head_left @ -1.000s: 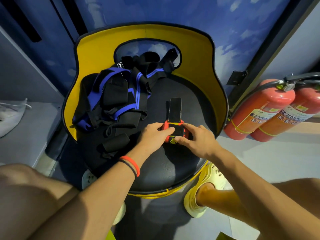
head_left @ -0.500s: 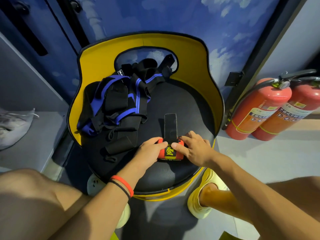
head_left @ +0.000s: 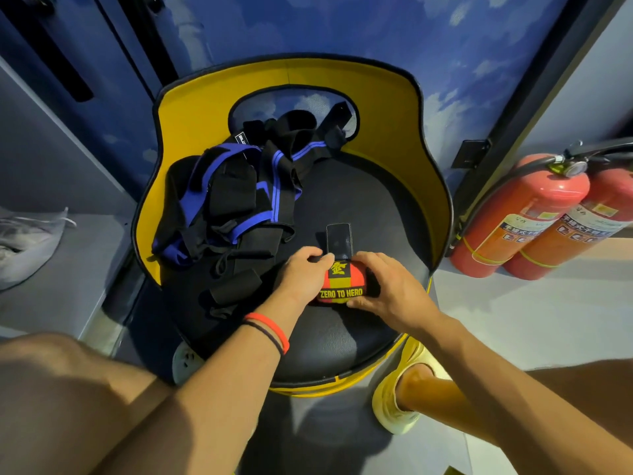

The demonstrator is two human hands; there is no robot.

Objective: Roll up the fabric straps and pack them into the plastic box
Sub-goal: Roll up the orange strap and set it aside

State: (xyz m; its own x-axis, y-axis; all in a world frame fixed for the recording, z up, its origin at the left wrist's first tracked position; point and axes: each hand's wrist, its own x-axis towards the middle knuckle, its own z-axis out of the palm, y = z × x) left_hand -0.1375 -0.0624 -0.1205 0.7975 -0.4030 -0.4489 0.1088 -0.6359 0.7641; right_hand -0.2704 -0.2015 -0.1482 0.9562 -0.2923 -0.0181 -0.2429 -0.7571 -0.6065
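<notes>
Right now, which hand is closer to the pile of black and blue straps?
Left. The left hand holds the red roll right beside the pile of black and blue straps; the right hand holds the roll's other end, farther away.

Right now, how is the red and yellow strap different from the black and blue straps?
The red and yellow fabric strap is rolled up; the black and blue fabric straps lie in a loose tangle. The left hand and right hand grip the roll; no hand holds the tangle. Both rest on the black round seat.
</notes>
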